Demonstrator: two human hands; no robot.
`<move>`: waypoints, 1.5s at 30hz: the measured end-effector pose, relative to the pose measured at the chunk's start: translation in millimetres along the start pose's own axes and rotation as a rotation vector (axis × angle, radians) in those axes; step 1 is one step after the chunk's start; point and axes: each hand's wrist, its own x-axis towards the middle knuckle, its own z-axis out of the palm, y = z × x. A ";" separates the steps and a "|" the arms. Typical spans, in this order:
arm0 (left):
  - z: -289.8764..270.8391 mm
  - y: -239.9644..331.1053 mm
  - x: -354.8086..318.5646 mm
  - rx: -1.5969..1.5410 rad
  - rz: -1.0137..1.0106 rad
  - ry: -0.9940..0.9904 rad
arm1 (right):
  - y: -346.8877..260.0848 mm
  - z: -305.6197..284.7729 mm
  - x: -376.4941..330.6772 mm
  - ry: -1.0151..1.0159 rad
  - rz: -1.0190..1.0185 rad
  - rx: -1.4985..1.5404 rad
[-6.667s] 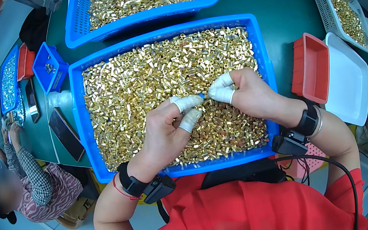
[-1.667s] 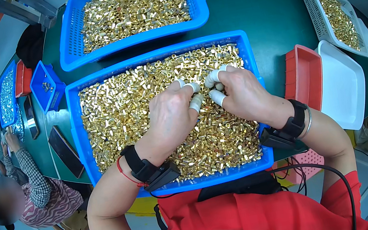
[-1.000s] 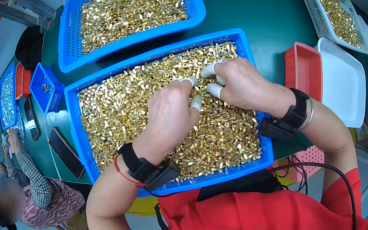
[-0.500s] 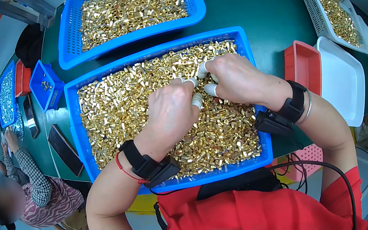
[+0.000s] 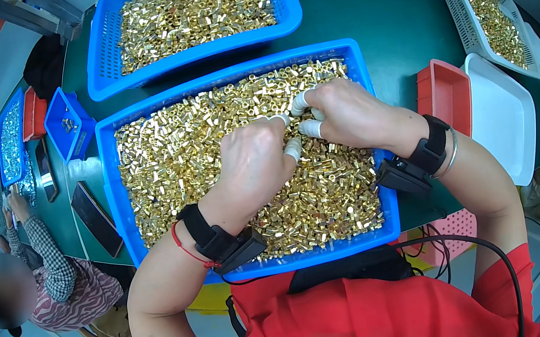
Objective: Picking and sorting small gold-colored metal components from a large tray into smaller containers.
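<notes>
Both hands work over the heap of small shiny brass-coloured metal pieces [image 5: 182,162] that fills the near blue plastic mesh tray [image 5: 114,196] on the dark green counter [image 5: 371,6]. The left hand [image 5: 256,164] lies palm down on the pieces with fingers curled, and the right hand [image 5: 340,116] meets it, white-capped fingertips [image 5: 301,100] pinched together; whether they grip a piece cannot be told. A second blue tray of brass pieces [image 5: 198,8] sits behind, a red tray [image 5: 445,94] to the right.

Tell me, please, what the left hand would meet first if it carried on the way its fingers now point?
Probably the right hand: the left hand points up and right, its capped fingertips nearly touching the right's, over the brass parts in the blue tray. Depth is unclear.
</notes>
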 end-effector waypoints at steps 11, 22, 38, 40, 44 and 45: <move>7.9 -0.2 -3.8 0.106 0.082 0.036 | 1.1 -0.2 5.7 -0.062 -0.037 -0.121; 8.6 -2.1 -4.6 0.113 0.099 0.045 | 1.1 1.9 2.8 -0.039 -0.081 -0.165; 1.5 -0.6 0.3 0.085 -0.022 -0.063 | -2.0 1.1 7.0 -0.109 -0.044 -0.150; 1.9 -1.7 0.2 0.097 -0.015 -0.059 | -1.9 2.2 7.0 -0.107 -0.069 -0.176; 4.4 -3.7 -0.7 0.131 0.020 -0.057 | -2.2 3.5 4.9 -0.103 -0.123 -0.226; 4.2 -3.6 -0.7 0.130 0.019 -0.058 | -2.1 3.3 3.5 -0.093 -0.127 -0.226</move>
